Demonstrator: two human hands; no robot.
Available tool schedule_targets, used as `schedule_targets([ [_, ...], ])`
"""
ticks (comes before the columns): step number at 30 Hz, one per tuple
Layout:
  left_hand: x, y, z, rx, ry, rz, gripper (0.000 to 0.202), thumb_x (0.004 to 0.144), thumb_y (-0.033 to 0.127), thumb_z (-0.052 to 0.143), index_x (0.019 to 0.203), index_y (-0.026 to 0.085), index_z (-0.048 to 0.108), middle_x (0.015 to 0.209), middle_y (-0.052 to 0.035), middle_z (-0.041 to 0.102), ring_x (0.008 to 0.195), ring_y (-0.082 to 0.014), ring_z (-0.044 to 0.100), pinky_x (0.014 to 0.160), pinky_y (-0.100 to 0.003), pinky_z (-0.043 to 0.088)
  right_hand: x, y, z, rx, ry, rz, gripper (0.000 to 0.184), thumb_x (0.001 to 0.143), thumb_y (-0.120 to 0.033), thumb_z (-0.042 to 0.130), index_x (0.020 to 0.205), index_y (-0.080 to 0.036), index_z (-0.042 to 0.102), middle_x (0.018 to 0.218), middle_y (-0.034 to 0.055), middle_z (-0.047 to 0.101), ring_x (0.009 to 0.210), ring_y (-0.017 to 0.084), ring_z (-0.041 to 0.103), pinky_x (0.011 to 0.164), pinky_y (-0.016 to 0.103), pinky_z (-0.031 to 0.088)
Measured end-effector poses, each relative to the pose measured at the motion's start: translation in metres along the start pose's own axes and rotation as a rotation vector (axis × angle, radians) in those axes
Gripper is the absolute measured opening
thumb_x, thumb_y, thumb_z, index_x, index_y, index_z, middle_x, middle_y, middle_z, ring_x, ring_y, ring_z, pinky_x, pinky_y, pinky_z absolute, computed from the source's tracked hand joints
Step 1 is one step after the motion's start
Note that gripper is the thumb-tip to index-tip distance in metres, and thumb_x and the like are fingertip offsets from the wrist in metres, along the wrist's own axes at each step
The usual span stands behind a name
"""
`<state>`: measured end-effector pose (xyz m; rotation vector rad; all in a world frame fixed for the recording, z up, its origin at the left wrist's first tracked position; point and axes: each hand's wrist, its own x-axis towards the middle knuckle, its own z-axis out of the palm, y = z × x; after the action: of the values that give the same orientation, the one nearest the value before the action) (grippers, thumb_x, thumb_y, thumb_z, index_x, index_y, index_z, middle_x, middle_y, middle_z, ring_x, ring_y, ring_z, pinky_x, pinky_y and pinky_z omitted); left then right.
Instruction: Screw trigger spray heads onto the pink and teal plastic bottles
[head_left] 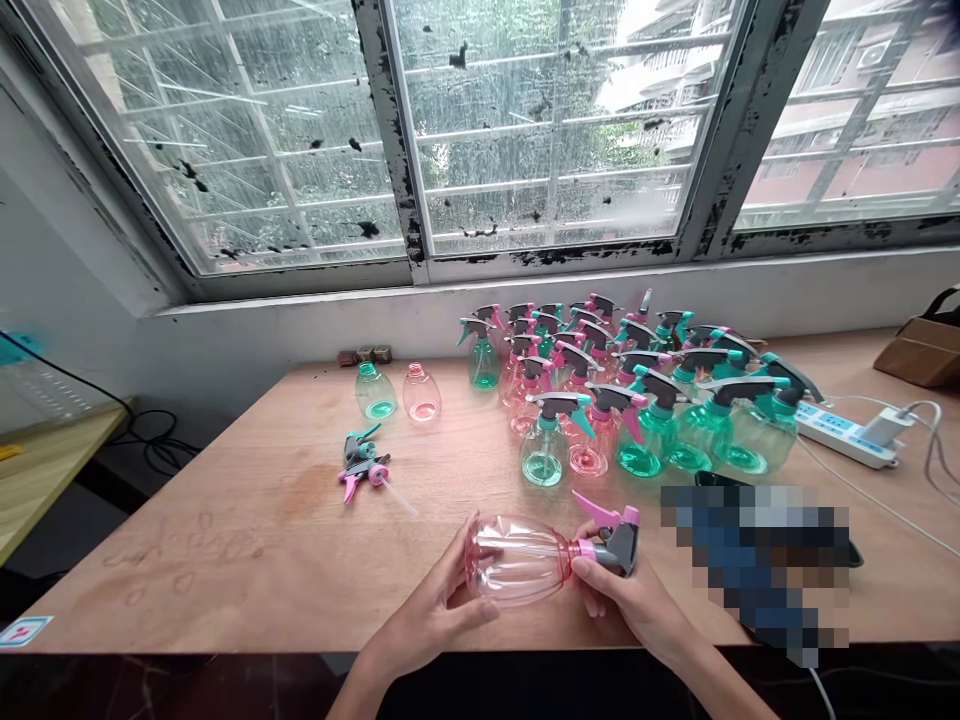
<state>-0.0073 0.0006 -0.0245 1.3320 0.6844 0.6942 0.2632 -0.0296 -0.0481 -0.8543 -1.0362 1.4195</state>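
A pink see-through spray bottle [521, 560] lies on its side near the table's front edge. My left hand [439, 600] is wrapped around its rounded base. My right hand [622, 595] grips its neck, where a grey and pink trigger head [615, 530] sits. A thin tube shows inside the bottle. Two loose trigger heads [362, 467], one teal and one pink, lie to the left on the wooden table [247, 540].
Several assembled pink and green spray bottles [637, 400] crowd the back right. Two headless bottles, green [375, 392] and pink [422, 393], stand behind the loose heads. A power strip [847, 435] with cables and a cardboard box [926, 350] lie at right. A blurred patch [757, 560] covers the front right.
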Motion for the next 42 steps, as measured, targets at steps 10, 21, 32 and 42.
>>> schedule_targets([
  [10,0.000,0.001,0.002,0.018,0.011,0.049,0.101,0.086,0.028,0.075,0.154,0.047,0.003,0.165,-0.0046,0.023,0.144,-0.0282,0.039,0.120,-0.050,0.026,0.000,0.000,0.001,-0.013,0.012,0.004,0.031,0.088,-0.040,0.075,0.099,-0.022,0.052,0.056,-0.0070,0.062,0.045,0.009,0.051,0.046,0.020,0.039],
  [21,0.000,0.008,0.004,0.071,0.010,0.035,0.095,0.088,0.023,0.073,0.155,0.045,0.009,0.167,-0.0021,0.021,0.149,-0.0281,0.031,0.123,-0.050,0.021,0.001,0.003,-0.001,0.005,0.032,-0.013,0.029,0.088,-0.038,0.074,0.098,-0.022,0.052,0.056,-0.0070,0.061,0.044,0.009,0.051,0.045,0.020,0.038],
  [32,0.001,0.000,0.000,-0.008,0.002,0.022,0.086,0.088,0.034,0.072,0.156,0.039,0.018,0.169,-0.0048,0.013,0.149,-0.0321,0.030,0.122,-0.052,0.023,0.000,-0.002,0.003,-0.024,0.030,0.012,0.035,0.084,-0.043,0.077,0.098,-0.021,0.054,0.054,-0.0073,0.058,0.044,0.011,0.050,0.046,0.023,0.039],
  [42,0.001,0.008,0.005,0.058,-0.008,0.019,0.102,0.087,0.025,0.074,0.156,0.040,0.000,0.150,-0.0084,0.049,0.139,-0.0263,0.045,0.120,-0.050,0.025,0.000,-0.001,0.002,-0.018,0.054,0.012,0.032,0.084,-0.042,0.077,0.097,-0.022,0.055,0.054,-0.0063,0.060,0.044,0.011,0.050,0.045,0.023,0.039],
])
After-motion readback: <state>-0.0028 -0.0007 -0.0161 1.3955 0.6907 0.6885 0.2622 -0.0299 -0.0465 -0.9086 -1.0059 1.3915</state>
